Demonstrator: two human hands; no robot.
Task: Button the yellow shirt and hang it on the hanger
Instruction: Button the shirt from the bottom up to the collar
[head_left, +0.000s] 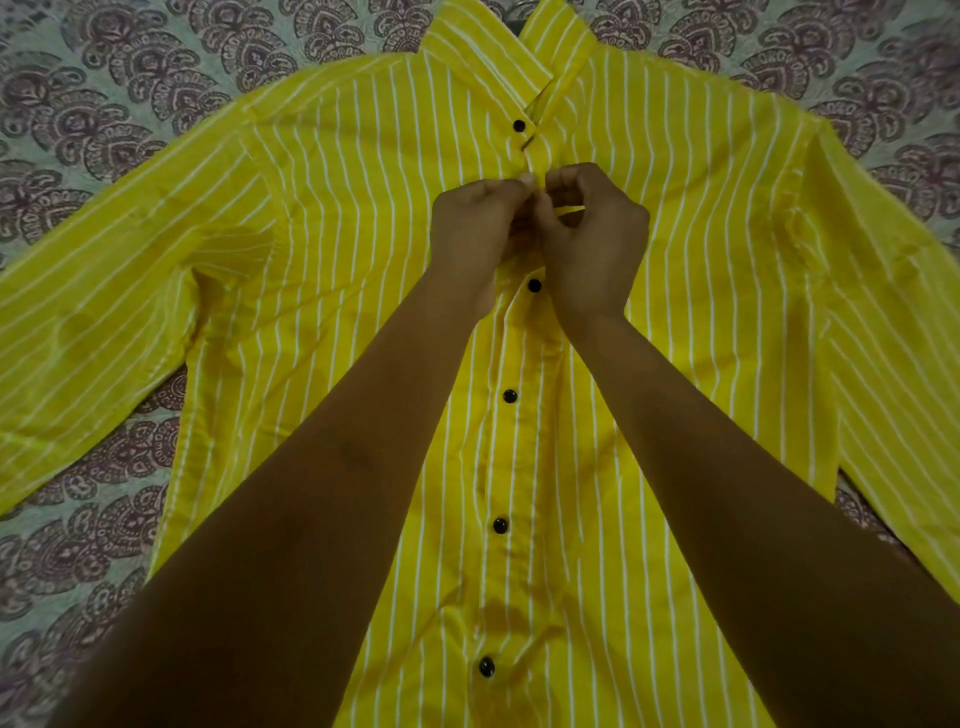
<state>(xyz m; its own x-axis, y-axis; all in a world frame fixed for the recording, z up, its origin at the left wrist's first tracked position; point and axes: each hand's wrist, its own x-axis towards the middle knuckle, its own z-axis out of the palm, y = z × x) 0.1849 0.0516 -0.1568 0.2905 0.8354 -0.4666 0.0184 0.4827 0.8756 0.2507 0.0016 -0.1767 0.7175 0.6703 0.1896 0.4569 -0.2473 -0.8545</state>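
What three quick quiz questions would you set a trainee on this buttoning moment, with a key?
1. True or false: the yellow shirt lies spread front up on the patterned bedspread.
2. Where do the left hand and right hand pinch the placket? A: at the collar tips. B: between the top black button and the next visible button. C: at the bottom hem.
3. How many black buttons are in view, counting none hidden under the hands?

Key: 1 true. 2 B. 3 five.
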